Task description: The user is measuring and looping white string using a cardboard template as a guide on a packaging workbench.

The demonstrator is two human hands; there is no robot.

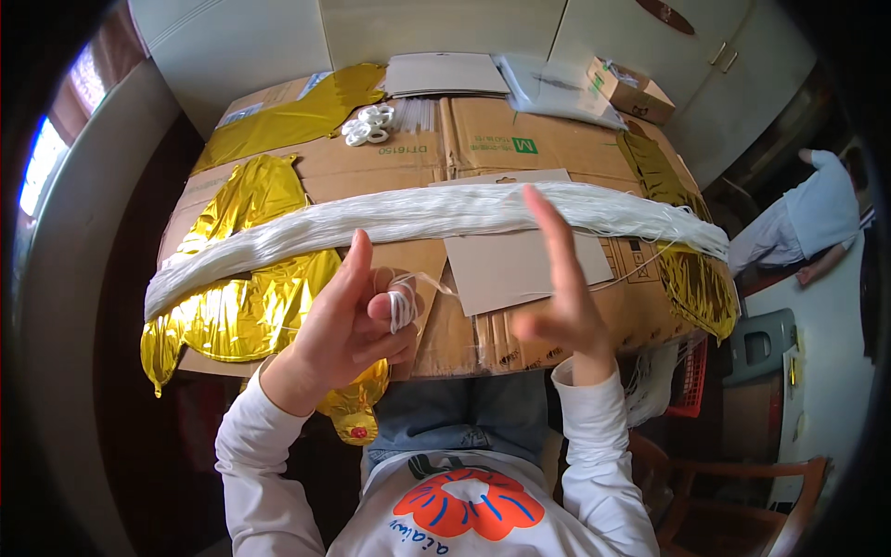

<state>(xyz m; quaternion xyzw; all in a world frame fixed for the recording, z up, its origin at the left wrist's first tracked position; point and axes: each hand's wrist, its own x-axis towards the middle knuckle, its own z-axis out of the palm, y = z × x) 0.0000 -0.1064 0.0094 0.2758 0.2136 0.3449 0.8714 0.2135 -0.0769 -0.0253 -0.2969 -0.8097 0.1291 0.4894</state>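
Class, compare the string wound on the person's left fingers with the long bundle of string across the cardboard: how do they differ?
The wound string is a small tight coil; the long bundle is a thick loose hank stretched across the cardboard. The coil is held up on the left hand; the bundle lies flat, untouched. Both are white.
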